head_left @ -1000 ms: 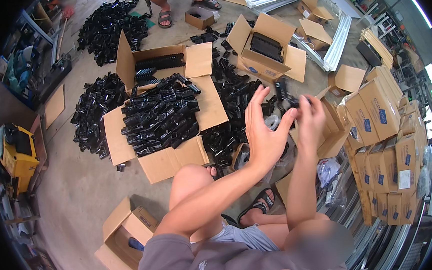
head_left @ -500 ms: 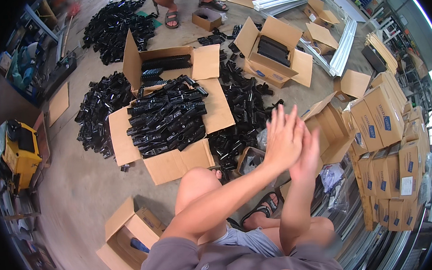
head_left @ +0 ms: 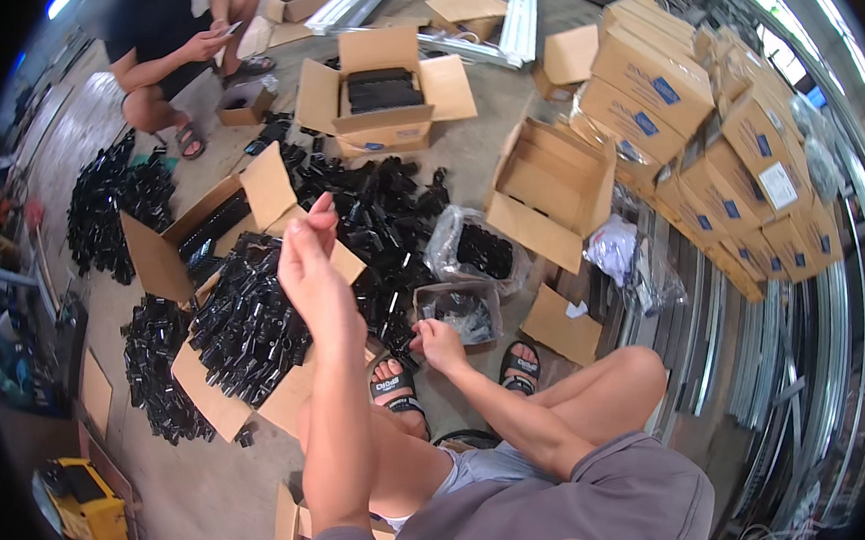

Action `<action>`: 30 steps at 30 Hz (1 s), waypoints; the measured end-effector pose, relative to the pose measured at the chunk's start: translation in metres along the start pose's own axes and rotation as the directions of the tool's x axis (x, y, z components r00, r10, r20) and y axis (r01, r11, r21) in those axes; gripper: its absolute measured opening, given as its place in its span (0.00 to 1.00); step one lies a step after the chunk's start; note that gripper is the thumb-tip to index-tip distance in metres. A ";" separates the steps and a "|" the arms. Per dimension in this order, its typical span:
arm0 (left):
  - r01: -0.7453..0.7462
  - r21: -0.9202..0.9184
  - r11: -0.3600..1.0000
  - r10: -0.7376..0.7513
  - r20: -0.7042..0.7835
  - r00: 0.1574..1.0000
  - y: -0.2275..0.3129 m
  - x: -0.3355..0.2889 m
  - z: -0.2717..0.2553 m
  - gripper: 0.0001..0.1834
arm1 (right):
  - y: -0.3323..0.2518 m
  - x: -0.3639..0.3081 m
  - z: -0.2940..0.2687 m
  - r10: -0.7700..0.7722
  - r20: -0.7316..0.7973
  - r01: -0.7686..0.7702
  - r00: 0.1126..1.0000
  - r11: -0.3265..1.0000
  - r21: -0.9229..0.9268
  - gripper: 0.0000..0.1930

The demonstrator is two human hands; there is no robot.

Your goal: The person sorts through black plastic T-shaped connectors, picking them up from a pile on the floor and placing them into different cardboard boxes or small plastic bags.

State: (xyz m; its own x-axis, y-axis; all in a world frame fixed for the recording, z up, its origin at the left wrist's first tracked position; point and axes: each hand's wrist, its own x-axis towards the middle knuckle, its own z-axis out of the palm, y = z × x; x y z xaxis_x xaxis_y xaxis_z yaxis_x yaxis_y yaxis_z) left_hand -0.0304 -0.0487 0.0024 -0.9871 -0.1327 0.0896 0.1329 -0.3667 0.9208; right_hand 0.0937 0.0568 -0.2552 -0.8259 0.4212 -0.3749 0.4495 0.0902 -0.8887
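Observation:
My left hand is raised in front of the heap of glossy black parts on an opened-out carton. Its fingers are half bent and somewhat apart, and nothing shows in them. Lower and to the right, my right hand reaches down between my feet, beside a small open box with clear plastic in it. Its fingers are pinched together at the edge of the loose black parts; whatever they hold is too small to make out. A clear bag of black pieces lies just beyond the box.
An open carton with packed black parts stands ahead. An open carton is at the right, near stacked cartons and long metal profiles. Another person squats at the far left.
My hands were pressed together and have come apart. The left one is now raised at the left; the right one has dropped to the black parts. The view has turned right.

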 end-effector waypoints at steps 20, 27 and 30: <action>0.331 0.350 0.876 -0.437 0.287 0.852 -0.015 -0.035 0.053 0.18 | -0.004 0.273 -0.294 -0.059 -0.437 -0.226 0.897 0.790 -0.570 0.26; 0.174 0.456 0.873 -0.363 0.368 0.856 -0.010 0.000 0.055 0.18 | 0.044 0.329 -0.331 0.117 -0.185 -0.208 0.976 0.758 -0.618 0.36; 0.114 0.510 0.853 -0.257 0.219 0.941 -0.012 0.012 0.044 0.18 | 0.007 0.325 -0.321 0.197 -0.041 -0.166 0.979 0.674 -0.719 0.35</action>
State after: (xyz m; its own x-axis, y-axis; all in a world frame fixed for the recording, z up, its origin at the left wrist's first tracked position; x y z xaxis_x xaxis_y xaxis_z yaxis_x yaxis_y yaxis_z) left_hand -0.0475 -0.0054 0.0087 -0.9829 0.1709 -0.0691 -0.0449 0.1417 0.9889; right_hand -0.0627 0.4842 -0.2983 -0.7061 0.4677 -0.5316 0.6854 0.6400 -0.3473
